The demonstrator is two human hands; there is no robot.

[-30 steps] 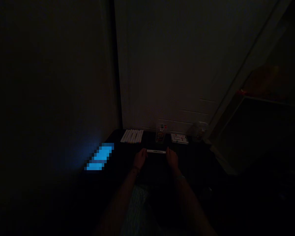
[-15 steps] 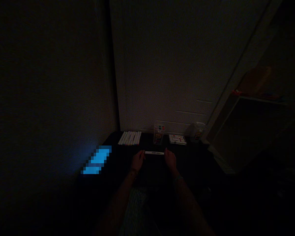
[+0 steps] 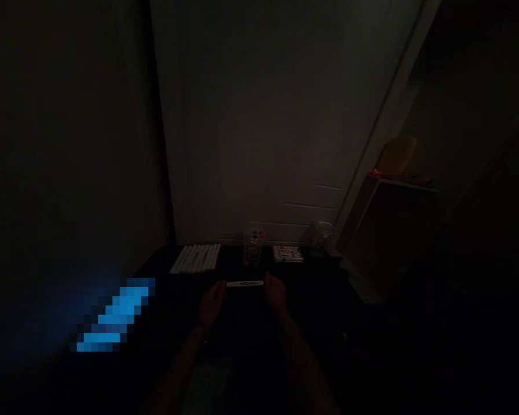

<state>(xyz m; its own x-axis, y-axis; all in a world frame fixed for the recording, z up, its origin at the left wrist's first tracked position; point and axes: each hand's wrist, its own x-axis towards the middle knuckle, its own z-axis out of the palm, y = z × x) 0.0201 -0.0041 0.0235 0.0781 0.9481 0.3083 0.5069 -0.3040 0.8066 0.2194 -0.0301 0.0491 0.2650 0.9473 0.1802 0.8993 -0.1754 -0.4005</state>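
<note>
A white marker (image 3: 244, 283) lies level between my two hands, with dark print along its barrel. My left hand (image 3: 213, 300) is closed on the marker's left end. At the other end, the fingers of my right hand (image 3: 275, 291) pinch it. Beyond my left hand, a row of several white markers (image 3: 196, 258) lies side by side on the dark table (image 3: 244, 323). Behind the held marker stands a clear plastic case (image 3: 253, 248) with a few coloured marker ends showing. To its right is a flat stack of white markers (image 3: 288, 253) with coloured marks. The light is very dim.
A second clear case (image 3: 322, 237) stands at the back right, against the pale panel (image 3: 242, 132). A blurred-out bright blue screen (image 3: 116, 314) glows at the left. Farther right is a shelf unit (image 3: 398, 230) with a yellowish object (image 3: 398, 154) on top.
The camera view has turned to the right, so the scene sits farther left and slightly lower. Both hands still hold the marker at its ends.
</note>
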